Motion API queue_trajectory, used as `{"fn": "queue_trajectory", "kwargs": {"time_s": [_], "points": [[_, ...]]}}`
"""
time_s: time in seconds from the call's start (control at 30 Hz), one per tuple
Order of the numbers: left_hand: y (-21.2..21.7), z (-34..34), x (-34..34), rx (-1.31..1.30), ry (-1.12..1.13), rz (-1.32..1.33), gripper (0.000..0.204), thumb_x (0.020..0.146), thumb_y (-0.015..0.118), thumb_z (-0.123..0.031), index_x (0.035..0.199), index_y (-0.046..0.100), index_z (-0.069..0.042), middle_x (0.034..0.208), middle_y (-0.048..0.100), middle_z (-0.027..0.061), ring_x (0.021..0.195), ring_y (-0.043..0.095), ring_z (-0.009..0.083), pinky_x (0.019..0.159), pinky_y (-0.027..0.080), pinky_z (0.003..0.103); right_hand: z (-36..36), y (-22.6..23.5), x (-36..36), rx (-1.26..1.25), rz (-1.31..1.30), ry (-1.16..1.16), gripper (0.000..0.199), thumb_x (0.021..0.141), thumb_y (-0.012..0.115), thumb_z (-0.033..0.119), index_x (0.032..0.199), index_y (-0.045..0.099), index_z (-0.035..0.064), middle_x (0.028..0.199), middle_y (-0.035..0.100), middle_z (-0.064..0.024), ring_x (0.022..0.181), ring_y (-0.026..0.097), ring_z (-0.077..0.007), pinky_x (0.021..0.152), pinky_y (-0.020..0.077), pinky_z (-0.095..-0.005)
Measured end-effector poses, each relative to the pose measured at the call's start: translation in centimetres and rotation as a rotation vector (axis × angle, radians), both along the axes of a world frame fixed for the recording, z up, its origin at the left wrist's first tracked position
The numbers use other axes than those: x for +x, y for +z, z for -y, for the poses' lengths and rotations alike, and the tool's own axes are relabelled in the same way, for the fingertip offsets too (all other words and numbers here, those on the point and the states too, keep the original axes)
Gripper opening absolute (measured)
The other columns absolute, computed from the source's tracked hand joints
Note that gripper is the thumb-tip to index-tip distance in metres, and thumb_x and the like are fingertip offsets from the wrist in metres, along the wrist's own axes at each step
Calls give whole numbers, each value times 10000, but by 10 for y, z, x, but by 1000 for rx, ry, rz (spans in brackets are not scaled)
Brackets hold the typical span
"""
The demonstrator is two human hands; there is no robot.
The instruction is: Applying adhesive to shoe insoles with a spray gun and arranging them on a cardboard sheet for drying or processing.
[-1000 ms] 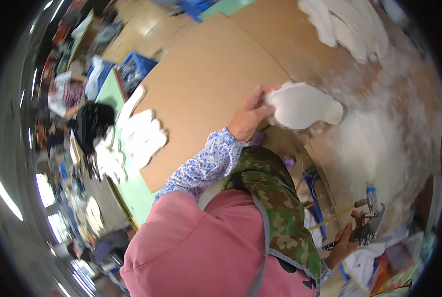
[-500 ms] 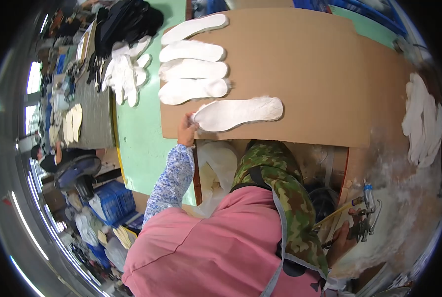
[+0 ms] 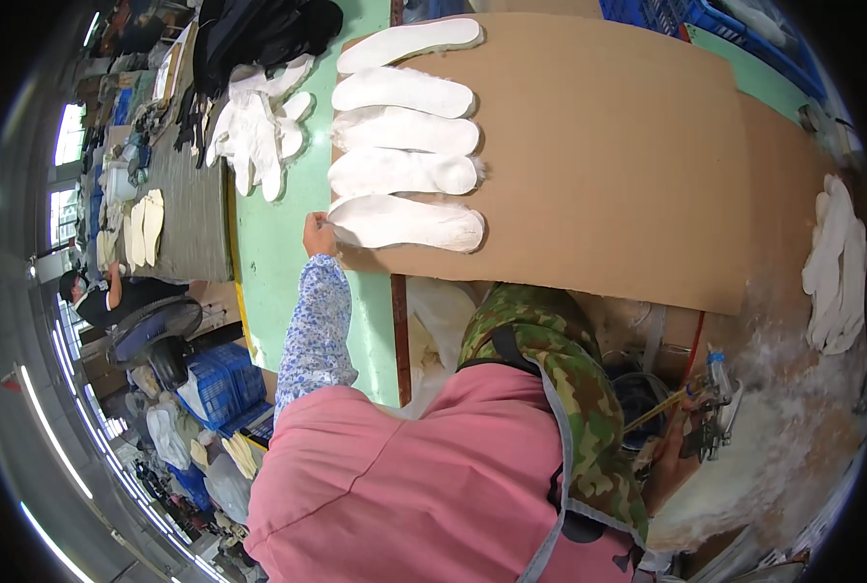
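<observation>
My left hand (image 3: 320,235), its fingers pinched together, grips the left end of a white fuzzy shoe insole (image 3: 409,223). That insole lies crosswise on a brown cardboard sheet (image 3: 599,146), nearest to me in a column. Beyond it lie several more white insoles (image 3: 404,92), side by side with their left ends close to the cardboard's left edge. Low on the right, my right hand (image 3: 676,449) is closed around a metal spray gun (image 3: 715,408) with a yellowish hose. Part of that hand is hidden by the gun and my camouflage apron.
A loose pile of white insoles (image 3: 259,131) lies on the green table (image 3: 283,228), beside black cloth (image 3: 263,34). More white insoles (image 3: 835,267) are stacked at the far right. Blue crates (image 3: 225,384) and a fan (image 3: 161,330) stand left, near another person (image 3: 93,296).
My left hand has drawn the nearest insole leftward, so it now lines up with the column. The right hand keeps the spray gun low on the right. The view has shifted slightly.
</observation>
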State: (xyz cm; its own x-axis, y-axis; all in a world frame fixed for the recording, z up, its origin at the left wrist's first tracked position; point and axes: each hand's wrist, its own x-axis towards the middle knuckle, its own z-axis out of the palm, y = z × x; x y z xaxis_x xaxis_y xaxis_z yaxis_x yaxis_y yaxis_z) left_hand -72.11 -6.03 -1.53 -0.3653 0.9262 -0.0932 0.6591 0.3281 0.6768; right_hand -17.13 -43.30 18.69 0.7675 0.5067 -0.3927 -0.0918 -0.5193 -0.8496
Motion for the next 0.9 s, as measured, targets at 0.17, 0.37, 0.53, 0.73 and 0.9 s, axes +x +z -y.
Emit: {"fn": "queue_trajectory", "kwargs": {"time_s": [0.17,0.37,0.53,0.73,0.9], "points": [[24,8,51,48,203,-470,336,823,456,-119,1132,564,-44,948,585,196,961,555,351,888,413,424,2,-4,-3,3,14,-27,405,900,450,-31,1303,409,-31,1115,604,-75,435,341,-25,365,259,-190],[43,74,137,209,-576,-262,187,668,483,41,823,561,-26,836,553,160,825,516,350,747,417,427,18,-14,0,58,1,-95,391,903,452,-25,1292,419,-36,1109,603,-56,436,335,-13,367,258,-183],[56,105,188,182,-836,-329,265,672,497,33,899,575,-79,954,535,102,913,489,315,764,397,421,9,-6,-10,7,49,-115,297,938,495,100,1212,544,-4,882,595,-26,487,331,-17,428,255,-192],[50,71,202,211,-834,-373,334,664,491,33,972,567,-71,973,532,110,927,487,325,788,399,420,30,-21,-12,39,25,-131,310,910,484,45,1213,531,-2,945,590,-24,465,333,-11,406,249,-187],[51,48,206,280,-791,-378,347,652,481,45,968,566,-72,983,532,122,948,481,333,801,397,433,32,-25,-18,63,83,-108,332,877,467,-29,1203,522,-1,1056,627,-44,442,311,8,383,228,-175]]}}
